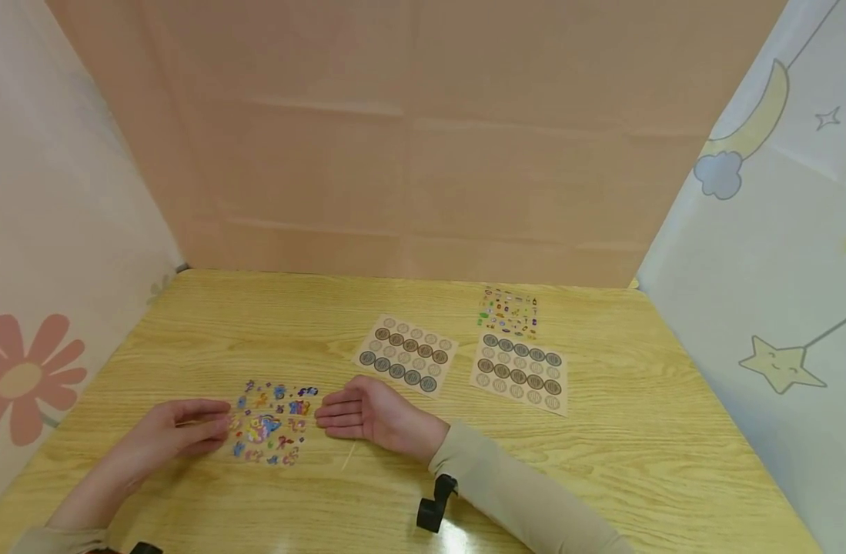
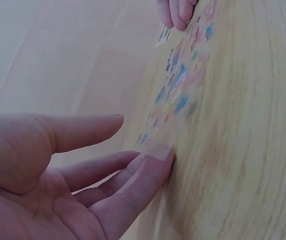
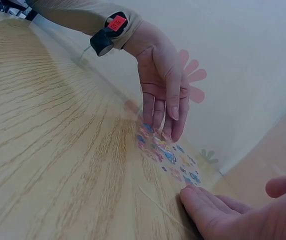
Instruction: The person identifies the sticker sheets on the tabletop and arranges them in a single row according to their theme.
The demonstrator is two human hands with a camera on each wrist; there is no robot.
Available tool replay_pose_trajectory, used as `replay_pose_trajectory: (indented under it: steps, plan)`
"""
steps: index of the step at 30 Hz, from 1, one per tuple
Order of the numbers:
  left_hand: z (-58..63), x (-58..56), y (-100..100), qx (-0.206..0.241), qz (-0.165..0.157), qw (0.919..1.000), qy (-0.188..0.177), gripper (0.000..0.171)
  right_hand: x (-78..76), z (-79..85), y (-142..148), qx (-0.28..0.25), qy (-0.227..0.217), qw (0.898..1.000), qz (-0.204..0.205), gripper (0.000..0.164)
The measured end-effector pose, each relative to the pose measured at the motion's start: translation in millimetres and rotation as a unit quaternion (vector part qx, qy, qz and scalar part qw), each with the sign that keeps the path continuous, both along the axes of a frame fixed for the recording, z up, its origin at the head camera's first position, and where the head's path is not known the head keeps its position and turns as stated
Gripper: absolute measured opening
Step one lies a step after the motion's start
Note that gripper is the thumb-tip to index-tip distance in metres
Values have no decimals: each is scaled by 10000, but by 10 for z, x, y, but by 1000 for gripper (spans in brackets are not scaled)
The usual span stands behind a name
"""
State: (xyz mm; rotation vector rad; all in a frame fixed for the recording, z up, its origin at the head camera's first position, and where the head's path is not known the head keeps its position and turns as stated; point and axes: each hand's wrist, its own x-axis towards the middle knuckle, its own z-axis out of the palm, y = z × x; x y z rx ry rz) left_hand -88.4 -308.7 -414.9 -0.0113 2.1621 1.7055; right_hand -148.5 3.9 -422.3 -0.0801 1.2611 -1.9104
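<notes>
A clear sheet of colourful cartoon stickers (image 1: pixel 266 425) lies on the wooden table between the two hands. My left hand (image 1: pixel 176 431) is at the sheet's left edge. In the left wrist view its thumb stands apart from the fingers (image 2: pixel 128 185), and the sheet's see-through corner (image 2: pixel 158 150) overlaps the fingertips. At the opposite edge, my right hand (image 1: pixel 381 415) rests on its side with straight fingers, palm turned towards the sheet. Its fingertips are right at the sticker sheet (image 3: pixel 170 157) in the right wrist view, holding nothing.
Two beige sheets with rows of round stickers, one behind the right hand (image 1: pixel 406 355) and one further right (image 1: pixel 519 373), lie on the table (image 1: pixel 637 462). Behind them is another clear sheet of small stickers (image 1: pixel 509 312). A thin pale strip (image 1: pixel 349 455) lies near the right hand.
</notes>
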Motion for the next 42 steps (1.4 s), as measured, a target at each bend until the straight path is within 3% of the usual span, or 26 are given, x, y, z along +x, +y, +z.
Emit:
replay_pose_trajectory:
  steps: [18, 32, 42]
  plan:
    - [64, 58, -8, -575, -34, 9983, -82, 54, -9, -7, -12, -29, -71, 10000, -15, 52]
    - [110, 83, 32, -812, 140, 9964, 200, 57, -19, -14, -10, 81, -112, 9999, -2, 47]
    - [213, -24, 219, -12, -298, 9987, 404, 57, -43, 76, 82, 27, -68, 9998, 176, 48]
